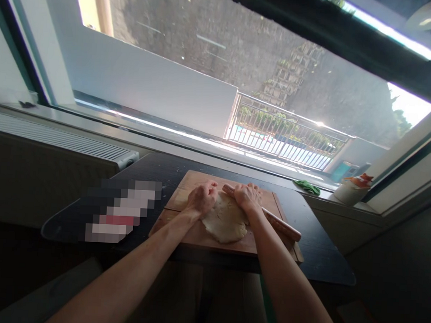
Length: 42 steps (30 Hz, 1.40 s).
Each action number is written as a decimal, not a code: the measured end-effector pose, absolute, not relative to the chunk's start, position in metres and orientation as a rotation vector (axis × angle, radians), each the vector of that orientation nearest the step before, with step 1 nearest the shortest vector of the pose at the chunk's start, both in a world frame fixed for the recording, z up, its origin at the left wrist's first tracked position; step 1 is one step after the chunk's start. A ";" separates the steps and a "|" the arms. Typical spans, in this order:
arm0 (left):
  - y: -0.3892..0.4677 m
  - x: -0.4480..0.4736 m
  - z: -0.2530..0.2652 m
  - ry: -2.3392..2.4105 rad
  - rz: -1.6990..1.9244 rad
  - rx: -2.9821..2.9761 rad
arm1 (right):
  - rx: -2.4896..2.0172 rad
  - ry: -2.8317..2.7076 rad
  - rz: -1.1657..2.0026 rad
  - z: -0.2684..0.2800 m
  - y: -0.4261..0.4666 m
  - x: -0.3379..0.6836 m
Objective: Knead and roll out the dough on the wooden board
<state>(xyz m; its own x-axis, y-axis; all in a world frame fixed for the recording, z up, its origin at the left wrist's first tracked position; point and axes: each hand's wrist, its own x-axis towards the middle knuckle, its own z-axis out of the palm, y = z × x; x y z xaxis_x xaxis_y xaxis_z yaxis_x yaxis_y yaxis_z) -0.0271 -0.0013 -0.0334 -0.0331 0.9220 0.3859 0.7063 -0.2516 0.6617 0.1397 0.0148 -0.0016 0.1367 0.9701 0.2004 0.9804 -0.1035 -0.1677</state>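
Observation:
A flattened piece of pale dough (226,225) lies on a wooden board (184,198), its outline uneven. My left hand (202,198) is closed at the dough's far left edge, with its fingers curled in; the fingertips are partly hidden. Across the right part of the dough and board runs a wooden rolling pin (282,225), slanting down to the right. My right hand (249,197) lies over the pin near its far end and grips it, the fingers pointing away from me. My right forearm covers part of the dough's right side.
The board rests on a dark table (319,249) against a window sill. A blurred-out item (120,214) lies left of the board. On the sill are a green cloth (308,187) and a white pot (351,190). A radiator (57,139) stands at left.

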 end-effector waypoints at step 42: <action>-0.037 -0.023 -0.026 1.376 1.377 1.750 | -1.956 -2.242 0.115 -0.003 0.015 0.124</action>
<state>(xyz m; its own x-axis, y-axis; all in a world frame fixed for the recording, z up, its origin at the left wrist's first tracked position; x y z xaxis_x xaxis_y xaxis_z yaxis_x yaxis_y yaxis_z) -0.0233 -0.0372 -0.0263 -0.0319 0.9190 0.3930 0.3920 -0.3502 0.8507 0.1244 0.0149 -0.0034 -0.1293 0.9889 0.0728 0.9762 0.1399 -0.1656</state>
